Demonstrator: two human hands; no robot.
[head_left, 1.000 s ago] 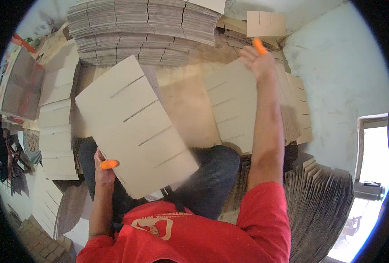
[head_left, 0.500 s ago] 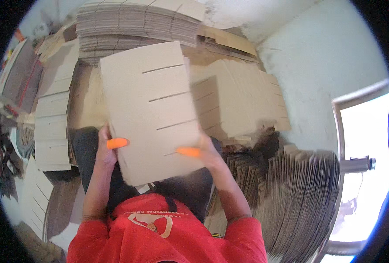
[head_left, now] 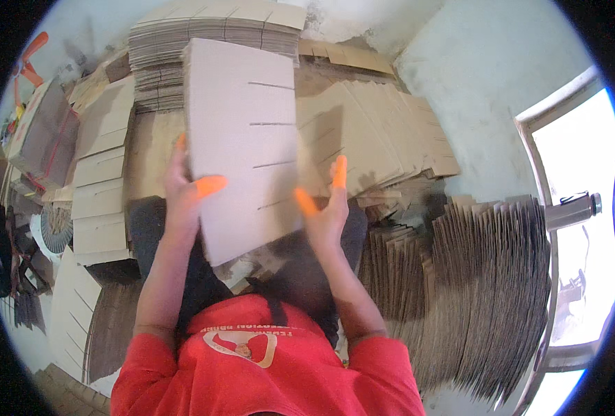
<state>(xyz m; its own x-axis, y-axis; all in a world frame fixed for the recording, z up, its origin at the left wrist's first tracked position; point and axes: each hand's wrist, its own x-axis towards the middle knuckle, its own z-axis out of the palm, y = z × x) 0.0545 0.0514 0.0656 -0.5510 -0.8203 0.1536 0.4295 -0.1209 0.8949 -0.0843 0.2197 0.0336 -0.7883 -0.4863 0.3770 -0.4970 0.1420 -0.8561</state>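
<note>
A stack of slotted cardboard sheets (head_left: pixel 241 145) is held up, tilted, in front of me, with several short slits along its right side. My left hand (head_left: pixel 184 184) grips its left edge, with the thumb in an orange finger cover lying on the front face. Just off the lower right edge is my right hand (head_left: pixel 327 208), its fingers apart and holding nothing. Orange covers sit on its thumb and a finger. How many sheets the stack has I cannot tell.
Bundled cardboard (head_left: pixel 214 52) is piled at the back. Fanned slotted sheets (head_left: pixel 370 132) lie on the right, overlapping sheets (head_left: pixel 103 173) on the left. Rows of upright cardboard pieces (head_left: pixel 491 291) stand at the lower right, near a bright window (head_left: pixel 570 208). A fan (head_left: pixel 54 225) is at far left.
The cardboard stack has moved up and turned more upright, looking narrower. My right hand has come off its right edge and opened, while my left hand has risen with the stack.
</note>
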